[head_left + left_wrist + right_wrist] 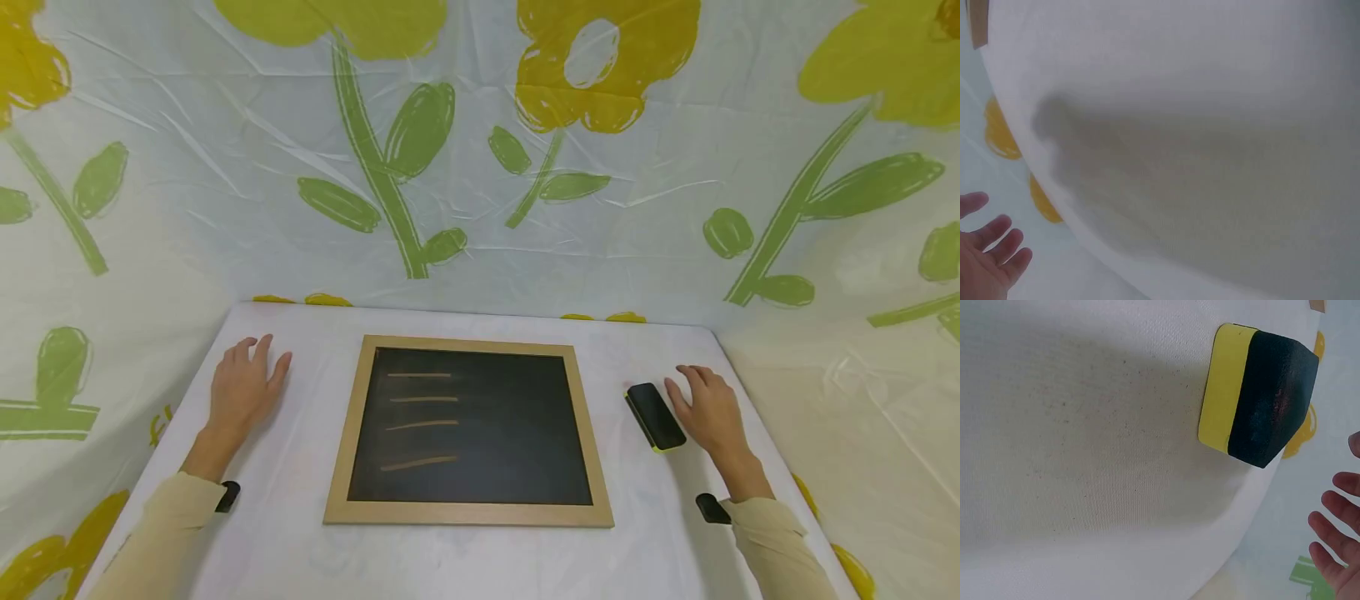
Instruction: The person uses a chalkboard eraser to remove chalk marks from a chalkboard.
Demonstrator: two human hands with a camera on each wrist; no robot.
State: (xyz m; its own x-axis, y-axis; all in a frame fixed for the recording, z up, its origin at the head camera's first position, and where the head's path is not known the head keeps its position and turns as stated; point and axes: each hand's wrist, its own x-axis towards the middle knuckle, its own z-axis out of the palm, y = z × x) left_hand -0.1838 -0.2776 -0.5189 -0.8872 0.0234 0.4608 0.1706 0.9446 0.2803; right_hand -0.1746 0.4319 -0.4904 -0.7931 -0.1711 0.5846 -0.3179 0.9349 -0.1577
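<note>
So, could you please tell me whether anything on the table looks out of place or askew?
Nothing stands out. The chalkboard lies flat and square between the hands, bearing four chalk lines. The eraser sits slightly angled beside the right hand; the left hand rests flat.

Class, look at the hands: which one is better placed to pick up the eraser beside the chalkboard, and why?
The right hand. It lies flat on the table right beside the eraser, fingers straight. The left hand rests on the far side of the chalkboard, which still shows four chalk lines.

Left hand [985,250] cut off at left wrist view's edge; right hand [1335,537] likewise; chalkboard [979,25] corner only.
</note>
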